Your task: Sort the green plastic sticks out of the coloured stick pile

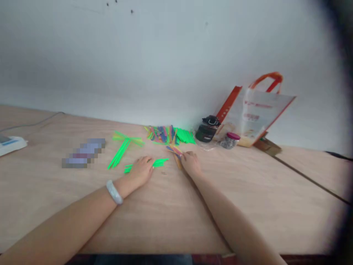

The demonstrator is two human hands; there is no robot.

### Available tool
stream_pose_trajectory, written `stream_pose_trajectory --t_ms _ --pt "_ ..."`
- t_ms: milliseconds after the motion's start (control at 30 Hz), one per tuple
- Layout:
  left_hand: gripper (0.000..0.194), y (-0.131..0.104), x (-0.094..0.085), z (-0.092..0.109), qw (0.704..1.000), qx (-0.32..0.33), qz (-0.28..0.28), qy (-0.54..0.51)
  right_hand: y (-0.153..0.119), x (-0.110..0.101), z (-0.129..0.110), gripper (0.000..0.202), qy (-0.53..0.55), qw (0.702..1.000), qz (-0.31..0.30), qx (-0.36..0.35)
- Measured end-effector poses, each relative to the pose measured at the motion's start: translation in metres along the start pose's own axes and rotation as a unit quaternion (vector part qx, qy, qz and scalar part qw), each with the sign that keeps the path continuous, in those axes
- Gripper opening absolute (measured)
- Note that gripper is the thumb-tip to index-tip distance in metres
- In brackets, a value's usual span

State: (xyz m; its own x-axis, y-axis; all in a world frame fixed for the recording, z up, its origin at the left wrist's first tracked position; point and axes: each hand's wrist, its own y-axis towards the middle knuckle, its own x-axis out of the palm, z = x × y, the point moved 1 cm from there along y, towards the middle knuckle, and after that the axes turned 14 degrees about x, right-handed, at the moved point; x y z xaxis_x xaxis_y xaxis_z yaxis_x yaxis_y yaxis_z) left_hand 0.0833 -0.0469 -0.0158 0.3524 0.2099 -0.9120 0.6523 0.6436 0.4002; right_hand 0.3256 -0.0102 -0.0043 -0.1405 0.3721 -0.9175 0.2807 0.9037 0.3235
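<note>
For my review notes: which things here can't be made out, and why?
All in the head view:
- Middle of the green stick bundle: covered by the left hand.
- Fingertips of the right hand: blurred.
- Pixelated flat object: masked by blocks.
- White device: cut off by the left edge.
- Red print on the clear bag: too small, blurred.

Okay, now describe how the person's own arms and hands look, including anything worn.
Both forearms are bare, with no sleeves in view. The left hand has a pale, smooth, rounded bangle at its wrist; the right hand shows no bracelet or glove.
</note>
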Motion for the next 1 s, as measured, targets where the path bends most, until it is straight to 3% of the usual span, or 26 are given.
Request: stream_pose_trajectory --t_ms 233,667,767,867,1000 --pt "0.029 0.002 -0.002 -0.002 1.0 0.018 -0.003 -0.002 -0.008 -0.003 -0.01 0.035 -0.001 1.0 -0.027 -0.004" --pt "0.027 0.002 -0.003 -0.001 1.0 0.021 0.001 -0.01 -0.011 -0.005 -0.012 0.033 0.019 0.999 0.003 -0.037" --pt "0.027 0.002 -0.003 -0.001 1.0 0.02 0.003 -0.02 -0.01 -0.01 -0.011 0.032 0.011 1.0 0.017 -0.006" --pt "0.026 0.002 -0.002 -0.002 1.0 0.019 0.005 -0.022 -0.009 -0.013 -0.009 0.032 0.0 1.0 -0.005 0.029" --pt "0.026 0.002 -0.003 0.0 1.0 0.022 0.004 -0.016 -0.009 -0.014 -0.008 0.032 -0.004 0.999 -0.015 0.032"
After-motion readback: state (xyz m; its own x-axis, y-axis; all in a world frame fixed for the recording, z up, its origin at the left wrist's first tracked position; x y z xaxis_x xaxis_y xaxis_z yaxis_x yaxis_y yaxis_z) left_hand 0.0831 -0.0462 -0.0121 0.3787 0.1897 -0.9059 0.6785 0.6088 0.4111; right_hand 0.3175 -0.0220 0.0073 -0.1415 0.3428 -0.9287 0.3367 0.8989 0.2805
